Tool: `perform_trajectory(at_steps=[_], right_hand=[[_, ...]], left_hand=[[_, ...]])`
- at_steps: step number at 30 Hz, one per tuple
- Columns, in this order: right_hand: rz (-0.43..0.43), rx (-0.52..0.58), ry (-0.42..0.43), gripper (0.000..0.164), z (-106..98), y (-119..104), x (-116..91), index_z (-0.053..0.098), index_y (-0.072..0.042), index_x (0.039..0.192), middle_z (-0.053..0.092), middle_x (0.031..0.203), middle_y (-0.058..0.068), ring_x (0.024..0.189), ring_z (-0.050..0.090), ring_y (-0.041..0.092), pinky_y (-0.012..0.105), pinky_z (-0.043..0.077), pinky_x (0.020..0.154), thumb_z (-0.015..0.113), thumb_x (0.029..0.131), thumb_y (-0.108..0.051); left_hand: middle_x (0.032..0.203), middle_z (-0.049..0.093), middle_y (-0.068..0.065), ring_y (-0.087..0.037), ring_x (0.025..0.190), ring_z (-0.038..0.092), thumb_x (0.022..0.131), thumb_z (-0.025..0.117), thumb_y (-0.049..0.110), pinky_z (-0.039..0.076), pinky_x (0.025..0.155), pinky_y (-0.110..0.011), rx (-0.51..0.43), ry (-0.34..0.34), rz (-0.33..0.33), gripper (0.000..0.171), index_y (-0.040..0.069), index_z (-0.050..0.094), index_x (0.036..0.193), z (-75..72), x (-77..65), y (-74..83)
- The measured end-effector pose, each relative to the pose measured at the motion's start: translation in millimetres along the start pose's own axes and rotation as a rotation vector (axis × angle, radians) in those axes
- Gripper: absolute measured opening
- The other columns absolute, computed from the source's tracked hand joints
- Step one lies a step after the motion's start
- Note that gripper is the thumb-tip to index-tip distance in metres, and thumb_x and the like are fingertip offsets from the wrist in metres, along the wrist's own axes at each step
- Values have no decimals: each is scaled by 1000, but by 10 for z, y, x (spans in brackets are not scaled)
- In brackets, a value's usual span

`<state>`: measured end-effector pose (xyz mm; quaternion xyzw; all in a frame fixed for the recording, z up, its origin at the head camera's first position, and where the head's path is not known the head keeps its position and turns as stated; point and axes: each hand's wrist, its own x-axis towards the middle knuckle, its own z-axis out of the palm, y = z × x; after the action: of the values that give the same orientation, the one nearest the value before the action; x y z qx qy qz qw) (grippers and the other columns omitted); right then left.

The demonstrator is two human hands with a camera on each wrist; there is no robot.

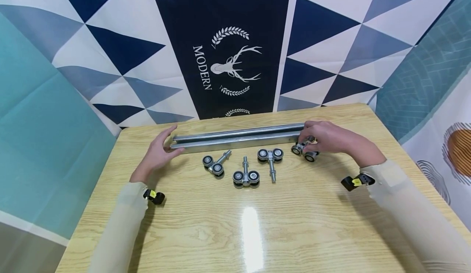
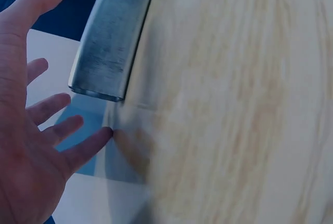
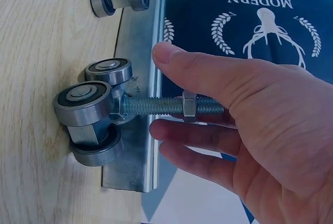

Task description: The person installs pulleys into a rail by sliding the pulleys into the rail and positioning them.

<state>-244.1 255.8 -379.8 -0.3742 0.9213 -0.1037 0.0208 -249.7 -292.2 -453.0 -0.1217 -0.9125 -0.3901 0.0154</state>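
A long metal track (image 1: 235, 143) with a dark slot along it lies across the back of the table. Beside its left end, my left hand (image 1: 159, 152) has thumb and fingers spread; in the left wrist view the fingers are apart from the track's end (image 2: 104, 52). My right hand (image 1: 324, 136) is at the track's right end and holds a sliding-door roller (image 1: 310, 156). In the right wrist view that roller's threaded bolt (image 3: 161, 105), with a nut on it, runs between thumb and fingers. Its far end is hidden by the hand.
Before the track lie three more rollers: one on the left (image 1: 218, 169), one in the middle (image 1: 245, 178) and one on the right (image 1: 270, 156). They sit on a wooden table (image 1: 206, 224). A patterned cloth (image 1: 235, 40) hangs behind its far edge.
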Motion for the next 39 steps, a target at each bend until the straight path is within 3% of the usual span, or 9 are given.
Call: perform_trajectory(at_steps=[14, 20, 30, 39], right_hand=[[20, 6, -20, 22, 25, 5, -6, 78, -13, 100, 64, 97, 3, 82, 64, 17, 41, 56, 71, 84, 81, -22], [25, 10, -18, 23, 44, 7, -25, 78, -13, 101, 64, 98, 5, 85, 66, 20, 43, 56, 73, 83, 81, -23], [9, 23, 2, 23, 77, 12, -18, 78, -13, 100, 64, 97, 4, 84, 65, 19, 41, 56, 72, 84, 80, -22], [-4, 21, 3, 25, 103, 22, -24, 78, -13, 99, 64, 96, 5, 74, 60, 16, 37, 53, 65, 86, 78, -23]], left_hand=[[153, 38, -22, -43, 134, 45, 78, 86, 23, 47, 104, -58, -56, -24, 16, 93, 11, 35, 155, 28, 71, -108], [145, 48, -23, -43, 125, 53, 76, 88, 25, 50, 100, -57, -20, -35, 9, 88, 10, 42, 150, 16, 146, -165], [132, 56, -15, -34, 108, 56, 75, 88, 25, 52, 92, -53, 78, -52, 7, 70, 15, 59, 138, 18, 196, -102], [130, 60, -16, -35, 110, 58, 75, 88, 34, 50, 97, -54, 27, -76, -40, 66, 14, 62, 131, 40, 228, -95]])
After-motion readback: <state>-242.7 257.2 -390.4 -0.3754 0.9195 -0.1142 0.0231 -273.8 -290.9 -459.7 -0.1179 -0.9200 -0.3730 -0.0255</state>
